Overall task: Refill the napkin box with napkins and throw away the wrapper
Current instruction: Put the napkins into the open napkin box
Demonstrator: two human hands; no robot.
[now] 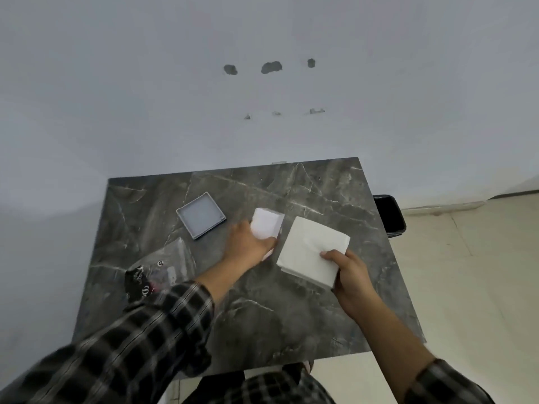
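On the dark marble table (291, 316), a white napkin box (267, 221) stands at the middle, and my left hand (248, 243) grips its near side. My right hand (347, 272) holds a thick square stack of white napkins (312, 249) by its near right corner, just right of the box and slightly above the table. A grey square lid (201, 214) lies flat to the left of the box. The clear plastic wrapper (163, 266) with black print lies crumpled at the table's left edge.
A black bin (389, 214) stands on the floor just beyond the table's right edge. A white wall with several holes runs behind the table. Pale floor tiles extend to the right.
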